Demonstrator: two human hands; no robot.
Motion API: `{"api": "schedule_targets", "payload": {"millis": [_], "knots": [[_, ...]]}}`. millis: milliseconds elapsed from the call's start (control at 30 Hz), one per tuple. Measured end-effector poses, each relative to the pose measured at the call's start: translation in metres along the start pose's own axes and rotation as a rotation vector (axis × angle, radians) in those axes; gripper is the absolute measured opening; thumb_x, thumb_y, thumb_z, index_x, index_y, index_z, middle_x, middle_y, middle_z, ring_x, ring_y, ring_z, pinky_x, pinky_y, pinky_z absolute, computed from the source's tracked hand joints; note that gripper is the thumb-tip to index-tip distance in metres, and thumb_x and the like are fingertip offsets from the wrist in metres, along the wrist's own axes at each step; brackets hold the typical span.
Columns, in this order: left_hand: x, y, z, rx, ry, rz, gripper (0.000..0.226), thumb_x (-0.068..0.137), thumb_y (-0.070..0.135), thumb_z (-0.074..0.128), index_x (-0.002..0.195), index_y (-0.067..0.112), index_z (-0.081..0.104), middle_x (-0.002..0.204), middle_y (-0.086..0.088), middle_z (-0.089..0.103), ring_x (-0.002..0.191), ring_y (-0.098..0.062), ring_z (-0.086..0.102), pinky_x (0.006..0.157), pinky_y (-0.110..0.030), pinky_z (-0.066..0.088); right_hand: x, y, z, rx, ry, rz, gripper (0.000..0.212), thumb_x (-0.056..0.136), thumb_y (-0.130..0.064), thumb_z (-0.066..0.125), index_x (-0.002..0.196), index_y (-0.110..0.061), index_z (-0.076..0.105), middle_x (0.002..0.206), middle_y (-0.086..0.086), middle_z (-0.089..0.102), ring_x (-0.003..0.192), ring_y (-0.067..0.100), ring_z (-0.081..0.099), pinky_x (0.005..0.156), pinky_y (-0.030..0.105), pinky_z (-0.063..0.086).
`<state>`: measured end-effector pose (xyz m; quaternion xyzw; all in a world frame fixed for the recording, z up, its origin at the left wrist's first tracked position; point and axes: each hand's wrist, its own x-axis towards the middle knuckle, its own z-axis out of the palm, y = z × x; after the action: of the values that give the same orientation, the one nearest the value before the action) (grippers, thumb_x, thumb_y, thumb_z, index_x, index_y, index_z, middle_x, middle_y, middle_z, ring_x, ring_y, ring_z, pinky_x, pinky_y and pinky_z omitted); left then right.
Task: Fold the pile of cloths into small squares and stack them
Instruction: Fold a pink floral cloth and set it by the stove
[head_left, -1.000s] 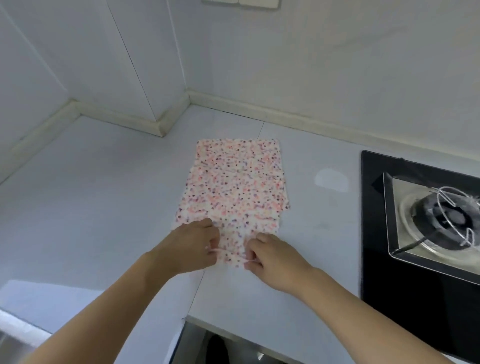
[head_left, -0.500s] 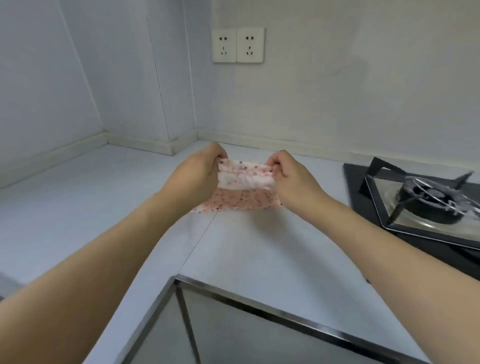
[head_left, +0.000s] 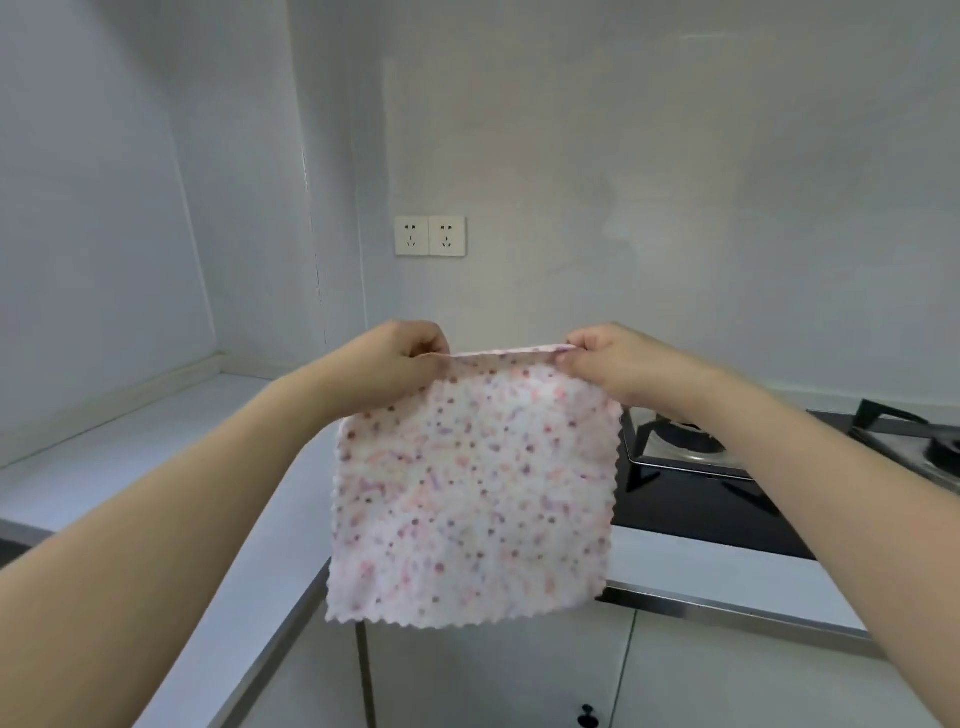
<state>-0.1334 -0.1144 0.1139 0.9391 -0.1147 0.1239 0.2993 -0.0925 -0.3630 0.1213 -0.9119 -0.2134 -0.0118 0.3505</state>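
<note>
Cloth — one item, white with pink and purple speckle, zigzag-cut edges, hanging in the air at centre frame in front of the counter and touching nothing below. Left hand pinches the upper left corner, fingers curled over the top edge; right hand pinches the upper right corner likewise, with the top edge drawn fairly taut between them. Handling, by judgement: light and wholly limp, since it drapes flat from two small pinches with only slight waviness at the sides; soft pile, probably not slippery; not fragile. It will not hold a shape in the air, so folds likely need a flat surface or a corner-to-corner meeting of the hands. Best hold: the corners (top pair now held, bottom pair free at lower centre), as mid-edge grips would let the sides sag. Whether it hangs single or doubled cannot be told from this side. Surroundings: hob at right just behind the cloth, twin socket on the wall above centre, cupboard doors below — no pile or stack of other cloths in view.
</note>
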Motion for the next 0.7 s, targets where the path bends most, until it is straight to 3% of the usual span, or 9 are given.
{"api": "schedule_targets", "payload": {"millis": [100, 233, 333, 433, 567, 700], "knots": [[0.015, -0.020, 0.009, 0.031, -0.003, -0.039, 0.015, 0.093, 0.025, 0.050, 0.086, 0.020, 0.062, 0.070, 0.003, 0.059, 0.059, -0.014, 0.051, 0.056, -0.025, 0.041, 0.019, 0.016, 0.006, -0.187, 0.012, -0.002, 0.025, 0.099, -0.025, 0.047, 0.078, -0.017, 0.056, 0.064, -0.003, 0.044, 0.054, 0.013, 0.037, 0.050, 0.026, 0.027], [0.049, -0.067, 0.033, 0.070, -0.004, -0.117, 0.020, 0.092, 0.024, 0.055, 0.081, 0.021, 0.070, 0.077, 0.001, 0.068, 0.066, -0.013, 0.057, 0.061, -0.025, 0.044, 0.062, 0.057, 0.032, -0.326, 0.051, 0.008, 0.025, 0.097, -0.016, 0.044, 0.075, -0.019, 0.054, 0.072, -0.004, 0.051, 0.064, 0.015, 0.048, 0.052, 0.026, 0.033], [0.076, -0.101, 0.056, 0.040, -0.008, -0.178, 0.020, 0.091, 0.022, 0.056, 0.084, 0.016, 0.074, 0.085, -0.008, 0.071, 0.072, -0.019, 0.061, 0.067, -0.031, 0.049, 0.092, 0.087, 0.057, -0.348, 0.104, 0.011, 0.016, 0.096, -0.014, 0.043, 0.092, -0.021, 0.057, 0.091, -0.001, 0.058, 0.075, 0.015, 0.055, 0.057, 0.027, 0.040], [0.098, -0.122, 0.072, 0.063, 0.049, -0.180, 0.021, 0.094, 0.021, 0.054, 0.098, 0.018, 0.074, 0.097, 0.003, 0.069, 0.091, -0.019, 0.062, 0.078, -0.030, 0.048, 0.112, 0.106, 0.075, -0.403, 0.171, -0.001, 0.019, 0.097, -0.015, 0.042, 0.106, -0.017, 0.059, 0.102, 0.006, 0.062, 0.086, 0.023, 0.059, 0.065, 0.031, 0.046], [0.096, -0.144, 0.095, 0.198, 0.087, -0.041, 0.024, 0.097, 0.020, 0.051, 0.110, 0.020, 0.071, 0.113, 0.002, 0.060, 0.103, -0.021, 0.056, 0.093, -0.038, 0.044, 0.111, 0.125, 0.094, -0.445, 0.134, -0.041, 0.029, 0.097, -0.012, 0.040, 0.113, -0.013, 0.063, 0.109, 0.008, 0.064, 0.096, 0.027, 0.059, 0.081, 0.038, 0.050], [0.040, -0.162, 0.128, 0.284, 0.118, 0.140, 0.028, 0.089, 0.013, 0.054, 0.110, 0.015, 0.073, 0.104, 0.001, 0.062, 0.094, -0.021, 0.058, 0.085, -0.041, 0.049, 0.075, 0.147, 0.130, -0.465, 0.000, -0.045, 0.032, 0.095, -0.012, 0.042, 0.115, -0.015, 0.067, 0.119, 0.004, 0.062, 0.108, 0.024, 0.057, 0.091, 0.035, 0.046]]}}
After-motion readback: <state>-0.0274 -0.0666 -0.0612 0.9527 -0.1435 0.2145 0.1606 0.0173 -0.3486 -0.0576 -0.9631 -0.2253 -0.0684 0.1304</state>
